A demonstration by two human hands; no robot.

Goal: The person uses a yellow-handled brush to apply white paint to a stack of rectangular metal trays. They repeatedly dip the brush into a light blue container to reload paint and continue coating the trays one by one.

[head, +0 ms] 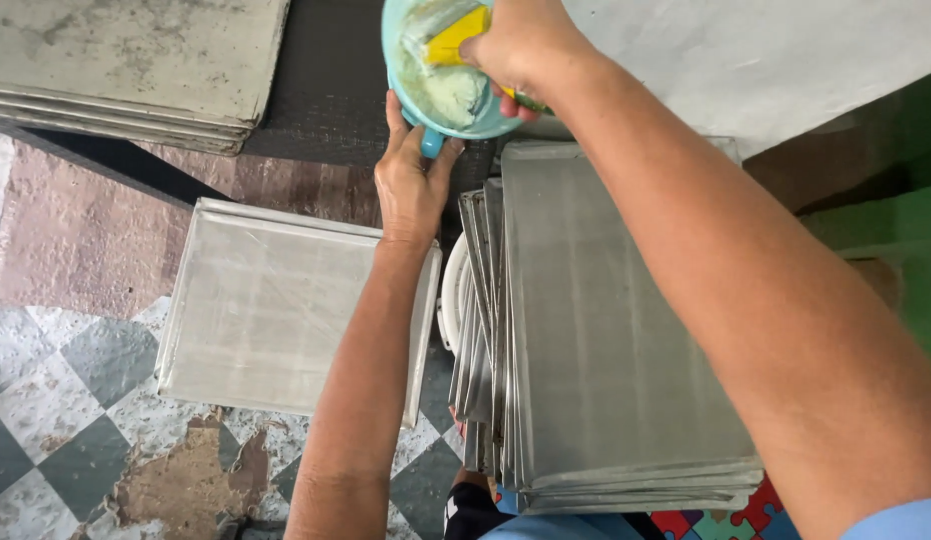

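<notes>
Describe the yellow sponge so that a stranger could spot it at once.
Start at the tall stack of metal trays in the middle, then look above it to the turquoise bowl. The yellow sponge sits inside, pressed by the right hand; nothing else there is yellow.

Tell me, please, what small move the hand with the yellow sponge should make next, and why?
Probably lift the yellow sponge out of the turquoise plastic bowl. The right hand presses it into the pale paste, the left hand steadies the bowl's handle, and the stacked grey metal trays lie below.
</notes>
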